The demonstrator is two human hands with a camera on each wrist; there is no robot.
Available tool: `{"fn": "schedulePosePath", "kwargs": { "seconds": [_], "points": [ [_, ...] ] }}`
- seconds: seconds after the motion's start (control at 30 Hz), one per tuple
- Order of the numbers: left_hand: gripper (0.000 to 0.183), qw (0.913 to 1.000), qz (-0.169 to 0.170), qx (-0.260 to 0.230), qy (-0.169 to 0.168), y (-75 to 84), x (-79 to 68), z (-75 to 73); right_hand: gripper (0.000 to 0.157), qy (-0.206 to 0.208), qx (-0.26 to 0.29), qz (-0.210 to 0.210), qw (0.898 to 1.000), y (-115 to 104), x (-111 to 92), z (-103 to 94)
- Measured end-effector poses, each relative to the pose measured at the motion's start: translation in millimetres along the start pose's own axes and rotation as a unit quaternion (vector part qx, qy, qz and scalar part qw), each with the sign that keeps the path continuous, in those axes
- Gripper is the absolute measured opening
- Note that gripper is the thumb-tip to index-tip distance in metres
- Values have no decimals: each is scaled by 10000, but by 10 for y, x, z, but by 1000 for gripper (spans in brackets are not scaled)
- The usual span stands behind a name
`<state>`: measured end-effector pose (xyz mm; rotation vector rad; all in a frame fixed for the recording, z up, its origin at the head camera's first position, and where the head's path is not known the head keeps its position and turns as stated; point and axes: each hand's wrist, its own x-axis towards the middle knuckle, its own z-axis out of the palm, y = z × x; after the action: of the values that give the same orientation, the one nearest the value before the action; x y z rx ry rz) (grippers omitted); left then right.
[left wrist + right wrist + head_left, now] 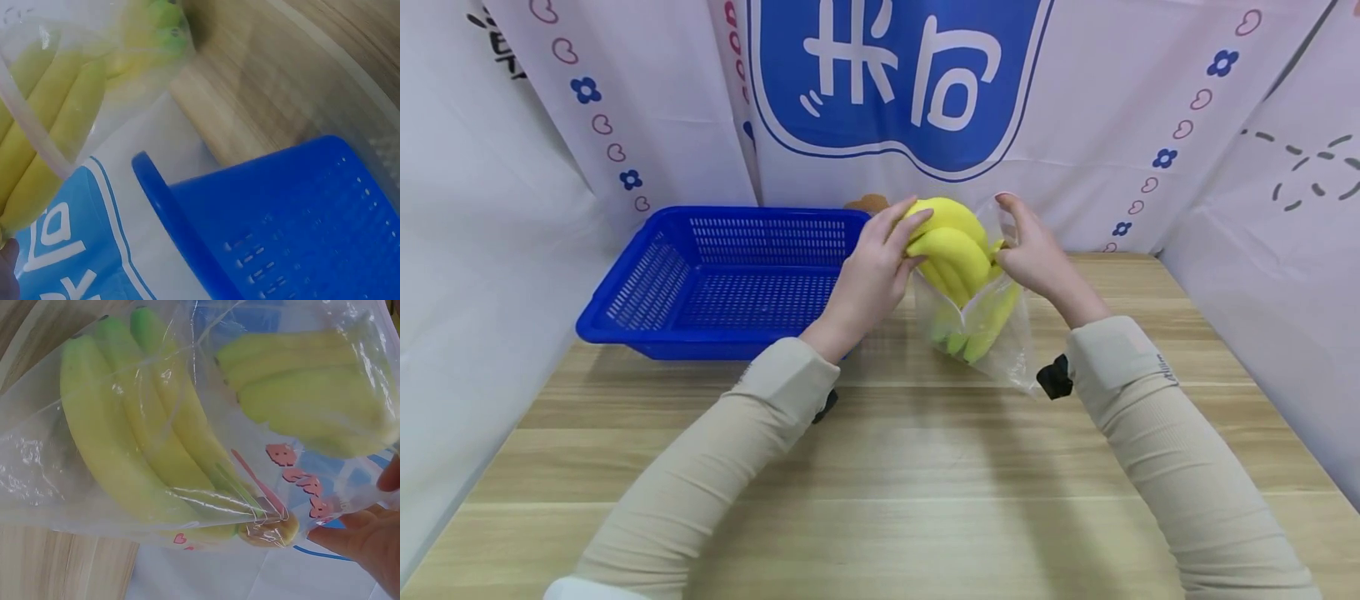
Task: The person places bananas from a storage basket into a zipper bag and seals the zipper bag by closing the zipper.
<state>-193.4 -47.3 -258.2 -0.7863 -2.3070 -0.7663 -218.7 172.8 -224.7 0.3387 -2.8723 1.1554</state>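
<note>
My left hand (872, 271) grips a yellow bunch of bananas (953, 242) from its left side, at the mouth of a clear plastic bag (1017, 362). The lower part of this bunch sits inside the bag's opening. Across the opening, my right hand (1037, 254) pinches the bag's edge between thumb and fingers. Another bunch of bananas (131, 431), with green tips and a brown stem end, lies inside the bag in the right wrist view. A pale zip strip (37, 131) crosses in front of the held bunch in the left wrist view.
A blue plastic basket (730, 337) with slotted walls and nothing in it stands left of the bag on the wooden table (910, 500). Behind hangs a white cloth (1097, 83) with a blue printed sign. White sheets flank both sides.
</note>
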Motion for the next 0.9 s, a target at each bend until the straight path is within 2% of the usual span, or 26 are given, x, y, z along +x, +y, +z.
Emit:
{"fn": "schedulePosePath", "kwargs": {
  "seconds": [0.07,0.17,0.3,0.43,0.63,0.9],
  "points": [
    [48,10000,12,21,-71,30,5,12,83,20,0,-35,10000,1,1,1],
    [52,9998,-175,3,-104,80,24,11,82,18,-21,-63,10000,-1,-5,1],
    [52,9976,-682,31,-125,117,58,6,81,-38,-42,-90,9999,-25,-15,6],
    [53,9938,-1088,-220,-110,129,76,14,80,-103,-78,-54,9999,-56,-20,21],
    [50,9940,-938,-523,-201,132,45,25,75,-115,-22,-45,9999,-61,-25,24],
    [48,9957,-612,-612,-319,154,45,37,64,-247,496,-102,9984,-69,-31,30]
  ]
}}
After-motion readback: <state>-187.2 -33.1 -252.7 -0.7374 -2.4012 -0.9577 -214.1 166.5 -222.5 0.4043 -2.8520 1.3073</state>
